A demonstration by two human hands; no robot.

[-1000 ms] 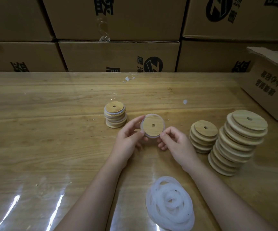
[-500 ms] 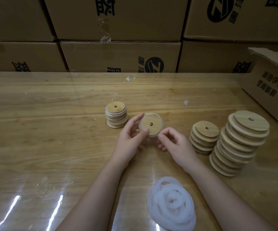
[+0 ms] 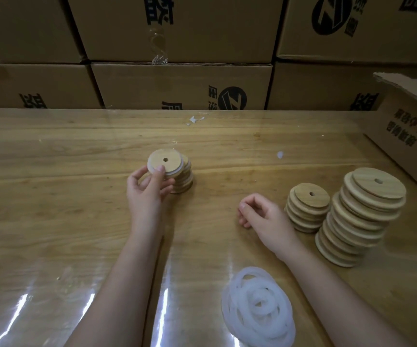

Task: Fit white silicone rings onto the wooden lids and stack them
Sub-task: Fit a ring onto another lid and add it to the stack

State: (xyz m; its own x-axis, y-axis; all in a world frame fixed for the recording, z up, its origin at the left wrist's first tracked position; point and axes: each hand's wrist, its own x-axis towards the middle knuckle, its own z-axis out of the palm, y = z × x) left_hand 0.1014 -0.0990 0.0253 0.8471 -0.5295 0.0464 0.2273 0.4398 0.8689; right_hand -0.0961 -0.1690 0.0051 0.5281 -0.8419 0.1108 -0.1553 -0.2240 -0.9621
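My left hand (image 3: 147,189) grips a round wooden lid (image 3: 165,162) with a white silicone ring around its edge, held just above and left of a small stack of ringed lids (image 3: 185,179). My right hand (image 3: 262,214) hovers over the table with fingers loosely curled and nothing in it. To its right stand a short stack of bare wooden lids (image 3: 307,206) and a taller leaning stack (image 3: 360,216). A pile of white silicone rings (image 3: 258,306) lies near the front edge.
The wooden table (image 3: 52,196) has a glossy clear cover. Stacked cardboard boxes (image 3: 182,86) wall off the far side. An open cardboard box (image 3: 407,131) sits on the table at the right. Small white scraps (image 3: 194,120) lie near the back.
My left hand has carried the ringed lid left and away to the small stack. My right hand let go of it and drew back to the right.
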